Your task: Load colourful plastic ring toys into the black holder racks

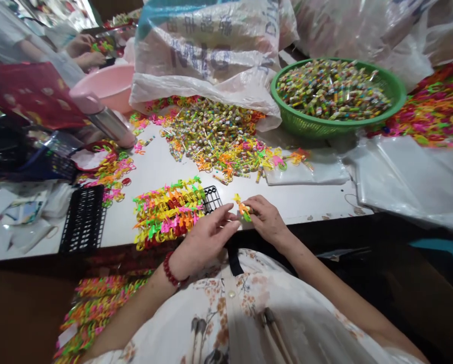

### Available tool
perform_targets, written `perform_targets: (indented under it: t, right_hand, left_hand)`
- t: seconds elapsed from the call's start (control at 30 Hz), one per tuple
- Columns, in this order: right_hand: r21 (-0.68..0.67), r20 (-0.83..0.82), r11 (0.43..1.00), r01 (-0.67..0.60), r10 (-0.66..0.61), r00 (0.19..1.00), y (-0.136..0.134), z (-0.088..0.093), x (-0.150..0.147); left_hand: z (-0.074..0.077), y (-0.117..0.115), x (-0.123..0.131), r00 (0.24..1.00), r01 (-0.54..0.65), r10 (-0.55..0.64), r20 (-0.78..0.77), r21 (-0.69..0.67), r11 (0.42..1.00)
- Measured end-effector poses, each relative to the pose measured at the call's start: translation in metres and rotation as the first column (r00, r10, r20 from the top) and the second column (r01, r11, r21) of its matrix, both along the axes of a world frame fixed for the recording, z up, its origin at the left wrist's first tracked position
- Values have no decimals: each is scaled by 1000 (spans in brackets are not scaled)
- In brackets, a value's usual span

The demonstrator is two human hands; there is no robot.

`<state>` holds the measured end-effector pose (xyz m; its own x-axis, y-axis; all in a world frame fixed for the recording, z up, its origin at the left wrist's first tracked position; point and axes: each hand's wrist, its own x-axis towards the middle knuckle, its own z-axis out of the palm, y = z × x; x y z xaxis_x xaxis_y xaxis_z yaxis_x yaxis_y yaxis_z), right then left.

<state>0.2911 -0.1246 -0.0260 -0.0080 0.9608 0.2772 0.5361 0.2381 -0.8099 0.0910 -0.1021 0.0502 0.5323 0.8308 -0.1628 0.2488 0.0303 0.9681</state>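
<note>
My right hand pinches a few small plastic toy pieces in yellow, orange and green at the table's front edge. My left hand, with a red bead bracelet on its wrist, is beside them with fingers apart and nothing visible in it. Left of that hand lies a black plastic grid rack, mostly covered by rows of colourful toy pieces. Beyond both hands spreads a heap of small wrapped candy-like tubes, mixed with more bright plastic pieces along its near side.
A green basket of wrapped tubes stands at the back right. Clear plastic bags lie on the right. On the left are a flask, a pink basin and another black rack. A co-worker's hands show behind.
</note>
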Motion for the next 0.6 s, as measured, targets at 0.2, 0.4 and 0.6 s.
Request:
perform_targets:
  t: [0.2, 0.4, 0.6]
  right_hand:
    - [-158, -363, 985, -66, 4, 932, 19, -7, -42]
    - [-181, -325, 980, -80, 17, 945, 33, -14, -70]
    - [-132, -152, 991, -27, 7, 988, 44, -17, -81]
  left_hand:
    - [26, 32, -54, 939, 207, 100, -329, 773, 600]
    - [-11, 56, -61, 912, 347, -9, -411, 758, 553]
    - [-18, 63, -55, 934, 267, 45, -353, 778, 569]
